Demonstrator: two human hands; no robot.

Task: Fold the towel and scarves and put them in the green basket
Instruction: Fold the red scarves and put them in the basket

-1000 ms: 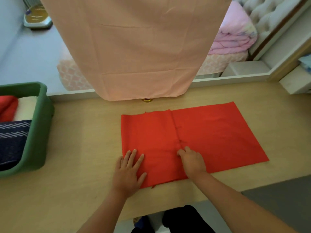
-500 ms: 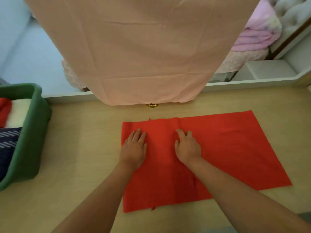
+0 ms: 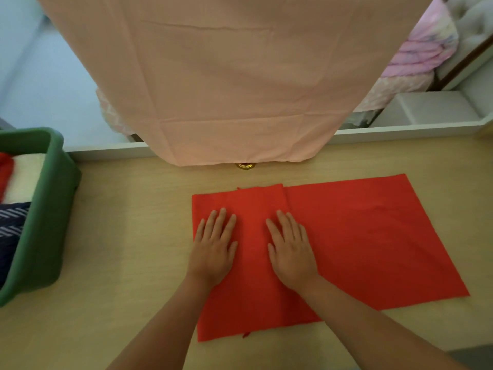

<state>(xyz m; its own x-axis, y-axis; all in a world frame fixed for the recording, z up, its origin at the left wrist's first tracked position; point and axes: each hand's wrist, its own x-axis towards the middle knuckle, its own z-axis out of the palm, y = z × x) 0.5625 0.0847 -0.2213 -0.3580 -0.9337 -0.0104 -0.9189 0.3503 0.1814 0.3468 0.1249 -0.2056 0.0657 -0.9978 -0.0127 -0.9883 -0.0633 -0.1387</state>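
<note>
The green basket was cut off by the left edge. The folded cloths inside it, red, white and navy striped, were seen only in part and blurred. The peach cloth was cut off by the top edge, and much of the pink bedding was hidden behind it. A small gold object was mostly covered by its hem and could not be identified. Parts of the red scarf were hidden under the left hand, the right hand and both forearms.
</note>
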